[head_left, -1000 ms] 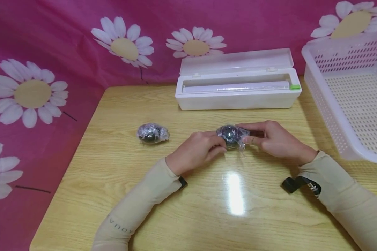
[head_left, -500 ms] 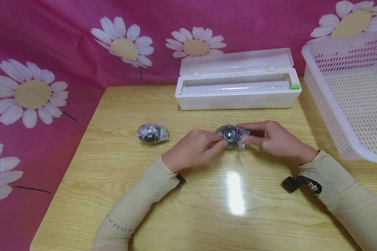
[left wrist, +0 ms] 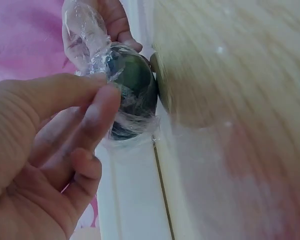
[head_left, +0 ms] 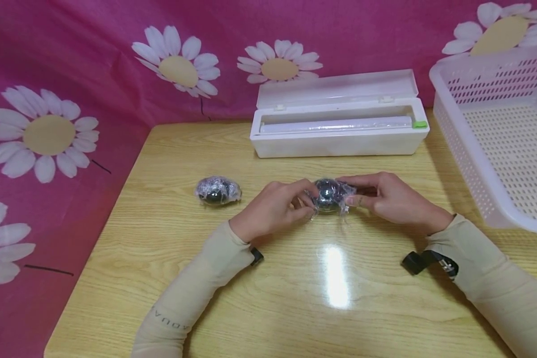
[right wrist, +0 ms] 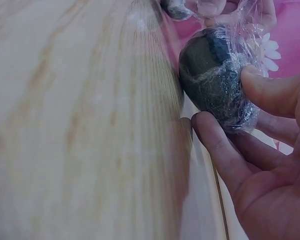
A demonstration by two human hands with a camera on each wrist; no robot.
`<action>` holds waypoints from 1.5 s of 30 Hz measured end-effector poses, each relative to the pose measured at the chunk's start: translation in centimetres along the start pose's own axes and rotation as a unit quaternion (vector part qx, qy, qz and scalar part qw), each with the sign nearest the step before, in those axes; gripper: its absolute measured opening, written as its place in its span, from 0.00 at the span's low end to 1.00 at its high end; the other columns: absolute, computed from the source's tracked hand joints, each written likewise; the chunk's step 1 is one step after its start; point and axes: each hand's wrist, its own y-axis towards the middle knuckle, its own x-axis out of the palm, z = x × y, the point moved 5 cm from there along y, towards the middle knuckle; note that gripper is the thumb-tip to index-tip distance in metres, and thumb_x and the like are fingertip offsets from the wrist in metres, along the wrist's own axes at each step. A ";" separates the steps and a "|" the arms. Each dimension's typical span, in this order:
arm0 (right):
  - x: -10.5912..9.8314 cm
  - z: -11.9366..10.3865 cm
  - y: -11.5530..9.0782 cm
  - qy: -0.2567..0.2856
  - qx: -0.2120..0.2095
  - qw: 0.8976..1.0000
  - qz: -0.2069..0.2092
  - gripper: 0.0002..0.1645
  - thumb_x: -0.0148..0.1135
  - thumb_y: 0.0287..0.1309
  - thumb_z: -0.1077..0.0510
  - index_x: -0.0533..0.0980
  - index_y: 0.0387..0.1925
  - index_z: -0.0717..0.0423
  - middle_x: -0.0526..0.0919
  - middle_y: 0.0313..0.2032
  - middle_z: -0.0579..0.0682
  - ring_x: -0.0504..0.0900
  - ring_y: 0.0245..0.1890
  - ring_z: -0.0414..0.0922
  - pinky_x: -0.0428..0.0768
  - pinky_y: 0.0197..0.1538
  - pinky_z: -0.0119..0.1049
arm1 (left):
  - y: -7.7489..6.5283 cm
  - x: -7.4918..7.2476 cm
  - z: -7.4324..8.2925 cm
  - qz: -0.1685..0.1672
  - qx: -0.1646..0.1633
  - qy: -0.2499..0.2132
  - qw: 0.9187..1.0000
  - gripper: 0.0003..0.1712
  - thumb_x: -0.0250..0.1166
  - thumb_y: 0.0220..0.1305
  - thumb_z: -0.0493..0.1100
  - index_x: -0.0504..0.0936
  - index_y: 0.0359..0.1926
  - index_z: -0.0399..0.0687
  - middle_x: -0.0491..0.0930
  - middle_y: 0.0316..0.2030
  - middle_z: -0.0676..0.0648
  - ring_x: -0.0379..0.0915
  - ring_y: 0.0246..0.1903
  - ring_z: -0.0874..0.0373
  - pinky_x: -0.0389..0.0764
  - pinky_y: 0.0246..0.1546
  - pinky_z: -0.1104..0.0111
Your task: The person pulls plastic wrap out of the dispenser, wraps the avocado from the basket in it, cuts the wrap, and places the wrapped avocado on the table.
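Note:
A dark green, glossy egg-shaped thing (head_left: 327, 192) wrapped in cling film lies on the table between the two hands. My left hand (head_left: 279, 209) is at its left side; in the left wrist view its thumb and finger pinch the crumpled cling film (left wrist: 97, 62). My right hand (head_left: 391, 199) holds the opposite end, thumb on the film and fingertips low against the thing, as the right wrist view shows. Loose film sticks out at both ends. A second film-wrapped dark egg-shaped thing (head_left: 218, 190) lies to the left, untouched.
Behind the hands stands a white cling film box (head_left: 340, 145), lid up, a film roll (head_left: 335, 125) inside and a green tab at its right end. A white perforated basket (head_left: 470, 164) is at the right. A pink daisy-print cloth (head_left: 107, 59) hangs behind the wooden table (head_left: 273, 298).
My left hand has drawn back slightly to the left from the wrapped thing, pulling a bit of film out with it. The right hand has kept its hold.

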 end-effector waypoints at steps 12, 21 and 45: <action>0.0 -0.1 -0.1 0.004 -0.004 1.000 0.001 0.30 0.66 0.69 0.51 0.75 0.69 0.50 0.85 0.60 0.60 0.80 0.35 0.45 0.79 0.31 0.33 | 0.9 0.4 0.4 0.029 0.016 0.028 0.999 0.17 0.77 0.60 0.42 0.81 0.47 0.46 0.87 0.34 0.52 0.83 0.34 0.64 0.82 0.41 0.76; 0.2 -0.2 0.1 -0.019 -0.017 1.000 0.010 0.29 0.65 0.70 0.50 0.75 0.69 0.49 0.85 0.60 0.57 0.81 0.40 0.46 0.80 0.36 0.31 | 1.4 0.1 0.2 0.055 0.012 0.103 0.993 0.31 0.80 0.55 0.52 0.77 0.56 0.49 0.79 0.43 0.52 0.74 0.46 0.59 0.80 0.49 0.67; 0.0 -0.1 0.0 -0.003 -0.011 1.000 0.003 0.29 0.65 0.69 0.51 0.75 0.70 0.50 0.87 0.55 0.58 0.75 0.22 0.37 0.77 0.26 0.33 | 1.5 0.2 -1.6 -0.014 -0.062 0.066 0.996 0.51 0.76 0.59 0.62 0.63 0.74 0.45 0.84 0.38 0.48 0.83 0.34 0.57 0.86 0.39 0.67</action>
